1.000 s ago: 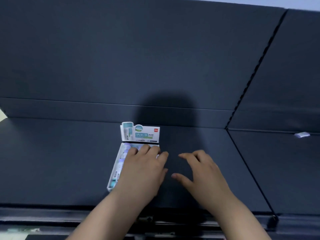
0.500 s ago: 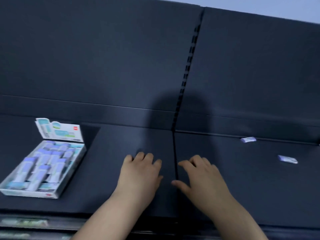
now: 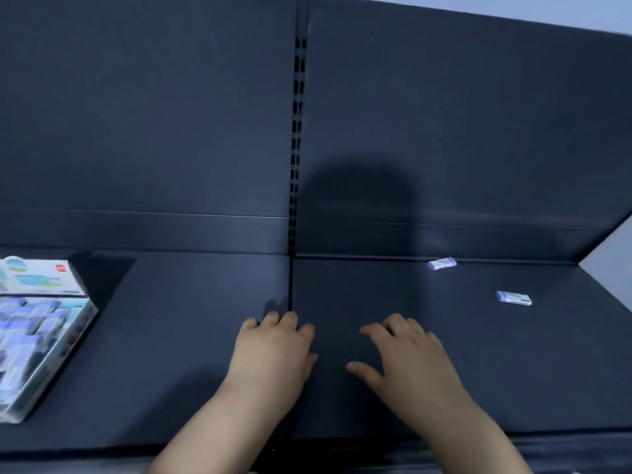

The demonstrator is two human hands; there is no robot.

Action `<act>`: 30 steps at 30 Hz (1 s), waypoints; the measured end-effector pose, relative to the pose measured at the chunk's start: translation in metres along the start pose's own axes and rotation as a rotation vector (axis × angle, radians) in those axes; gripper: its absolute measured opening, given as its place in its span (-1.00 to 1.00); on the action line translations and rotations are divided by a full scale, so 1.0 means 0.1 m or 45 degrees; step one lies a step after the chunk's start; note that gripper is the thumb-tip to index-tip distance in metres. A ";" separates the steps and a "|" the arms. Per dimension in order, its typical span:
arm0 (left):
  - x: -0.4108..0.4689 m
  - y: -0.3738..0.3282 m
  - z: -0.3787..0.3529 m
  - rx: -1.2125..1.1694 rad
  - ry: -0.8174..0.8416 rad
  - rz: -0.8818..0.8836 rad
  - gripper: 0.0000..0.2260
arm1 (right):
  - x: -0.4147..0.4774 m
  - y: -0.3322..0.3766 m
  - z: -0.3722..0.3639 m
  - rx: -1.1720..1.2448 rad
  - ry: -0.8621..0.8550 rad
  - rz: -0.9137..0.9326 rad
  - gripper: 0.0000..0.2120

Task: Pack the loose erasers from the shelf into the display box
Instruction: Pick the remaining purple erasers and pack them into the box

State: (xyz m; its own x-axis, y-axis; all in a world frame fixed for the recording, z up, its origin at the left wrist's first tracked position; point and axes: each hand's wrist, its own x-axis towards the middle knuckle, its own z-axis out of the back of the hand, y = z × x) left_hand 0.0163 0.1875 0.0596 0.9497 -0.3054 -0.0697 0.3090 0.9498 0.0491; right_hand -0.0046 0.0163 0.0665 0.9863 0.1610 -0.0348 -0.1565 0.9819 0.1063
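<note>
Erasers [image 3: 442, 264] — 2 loose on shelf [image 3: 547, 371], hands [image 3: 273, 354] empty

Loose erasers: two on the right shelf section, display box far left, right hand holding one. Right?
No: the right hand holds nothing, as the head view shows. The far eraser and near eraser both lie on the right section, display box far left.

- I see the box [image 3: 60, 364] far left on the shelf [image 3: 171, 336], packed erasers [image 3: 27, 323] in it.
- Right section: back eraser [image 3: 441, 264] lies by the back panel [image 3: 478, 148], front eraser [image 3: 513, 297] nearer me, further right.
- Left hand [image 3: 273, 350] at the seam [image 3: 290, 295] between sections, right hand [image 3: 407, 357] just right of it, both well apart from the loose two.
</note>
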 end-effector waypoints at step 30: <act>1.41 -1.87 -0.02 -0.056 -0.039 -0.075 -0.60 | 0.22 -2.67 0.10 -0.034 -0.074 -0.195 -0.50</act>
State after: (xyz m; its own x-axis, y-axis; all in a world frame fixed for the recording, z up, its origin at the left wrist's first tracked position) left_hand 0.0925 -0.0326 0.0385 0.9313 -0.3619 -0.0403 0.3623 0.9321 0.0019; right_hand 0.0591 -0.2431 0.0476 1.0000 0.0037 0.0093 -0.0044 0.9969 0.0781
